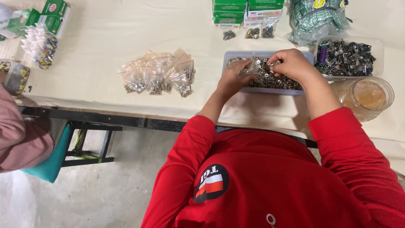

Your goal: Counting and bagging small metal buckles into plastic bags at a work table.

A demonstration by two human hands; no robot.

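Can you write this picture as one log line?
left hand: holds small clear bag | right hand: in tray of metal bits | filled bags: piled aside

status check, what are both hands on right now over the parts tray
Left hand holding a small clear bag over the tray. Right hand pinching small metal parts at the bag mouth. Nothing blocking.

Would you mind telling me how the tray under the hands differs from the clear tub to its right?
The tray is shallow, pale grey and holds small shiny round metal pieces; both hands work in it. The clear tub is transparent, holds darker, longer metal parts and a purple item, and is untouched. Both are rectangular, open and on the cream table.
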